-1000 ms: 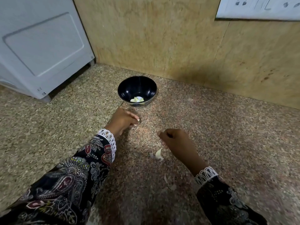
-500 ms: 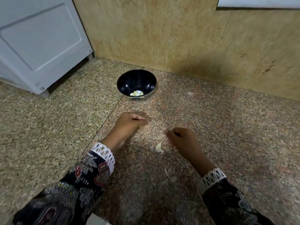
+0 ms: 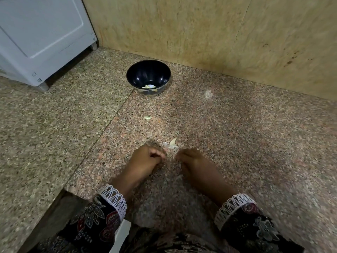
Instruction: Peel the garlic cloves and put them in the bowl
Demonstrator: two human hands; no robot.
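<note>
Bowl (image 3: 148,77): dark, glossy, round, upright on the counter, well ahead of my hands and slightly left of them. A few pale peeled cloves (image 3: 149,86) lie at its bottom, near side. One loose garlic clove (image 3: 147,117): small, pale yellow-green, lying flat on the stone, between my hands and the bowl. Papery white skin pieces (image 3: 172,144) sit just ahead of my fingertips, one curled shard standing up. Can't tell if either hand holds a clove, too blurred.
</note>
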